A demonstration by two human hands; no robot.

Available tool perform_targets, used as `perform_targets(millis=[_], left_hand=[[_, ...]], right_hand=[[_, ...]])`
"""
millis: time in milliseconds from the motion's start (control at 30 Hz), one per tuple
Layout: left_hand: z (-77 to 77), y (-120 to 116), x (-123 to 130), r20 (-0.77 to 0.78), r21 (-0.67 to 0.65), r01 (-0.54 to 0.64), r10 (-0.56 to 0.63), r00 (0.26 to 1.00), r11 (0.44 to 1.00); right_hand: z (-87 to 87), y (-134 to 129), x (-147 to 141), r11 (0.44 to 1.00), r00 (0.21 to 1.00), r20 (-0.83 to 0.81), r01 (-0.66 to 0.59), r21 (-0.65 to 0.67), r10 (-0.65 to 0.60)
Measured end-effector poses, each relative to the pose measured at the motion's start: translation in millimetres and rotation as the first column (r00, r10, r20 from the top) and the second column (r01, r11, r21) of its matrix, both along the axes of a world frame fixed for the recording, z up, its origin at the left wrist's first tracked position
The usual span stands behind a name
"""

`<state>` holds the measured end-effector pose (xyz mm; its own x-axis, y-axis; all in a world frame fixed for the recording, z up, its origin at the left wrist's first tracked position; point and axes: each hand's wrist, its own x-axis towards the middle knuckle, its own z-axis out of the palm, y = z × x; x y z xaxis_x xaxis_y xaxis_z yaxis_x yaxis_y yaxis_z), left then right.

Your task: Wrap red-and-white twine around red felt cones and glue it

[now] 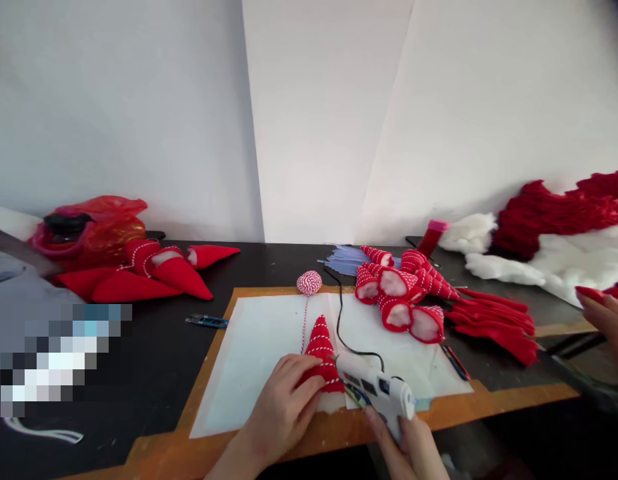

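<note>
A red felt cone striped with red-and-white twine (321, 353) is pressed on a white paper sheet (259, 360) by the left hand (281, 413), its fingers together and clamped over the cone. A white hot-glue gun (373, 390) is gripped by the right hand (406, 443), its nozzle end just beside the cone at three o'clock. A red-and-white twine ball (309, 283) is placed at twelve o'clock, and a heap of striped red felt cones (399, 293) at two o'clock, on the black counter (269, 263).
</note>
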<state>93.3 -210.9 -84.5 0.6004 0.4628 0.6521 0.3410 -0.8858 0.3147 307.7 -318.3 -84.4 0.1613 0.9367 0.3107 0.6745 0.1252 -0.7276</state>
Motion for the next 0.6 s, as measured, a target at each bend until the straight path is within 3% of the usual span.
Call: perform_targets(millis=[300,433,600], left_hand=[[1.4,-2,-2,-0.138,-0.079,-0.067,0.055,0.989,0.995],[0.3,-1,-1,-0.258,-0.082,-0.072,0.048,0.965,0.994],[-1.4,-2,-1,-0.273,-0.074,-0.089,0.065,0.960,0.993]], right_hand=[[4.2,19,-4,0.999,0.998,0.057,-0.035,-0.037,0.037],[1.7,19,-4,0.999,0.996,0.079,-0.037,-0.028,0.039],[5.8,15,-2,0.999,0.999,0.034,-0.015,-0.030,0.016]])
